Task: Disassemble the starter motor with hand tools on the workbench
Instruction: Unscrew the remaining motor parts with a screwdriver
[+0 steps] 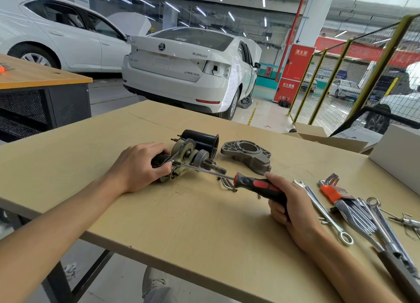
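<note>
Starter motor (184,159) under my screwdriver (256,185) on the desk (181,211).
My left grip (138,168) clasps the motor; my right grip (288,205) wraps the screwdriver handle.

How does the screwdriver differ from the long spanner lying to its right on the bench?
The screwdriver has a black and red handle; the spanner is bare shiny metal. The screwdriver is held in the right hand, tip at the starter motor; the spanner lies untouched on the workbench. Both are long, slim hand tools.
</note>
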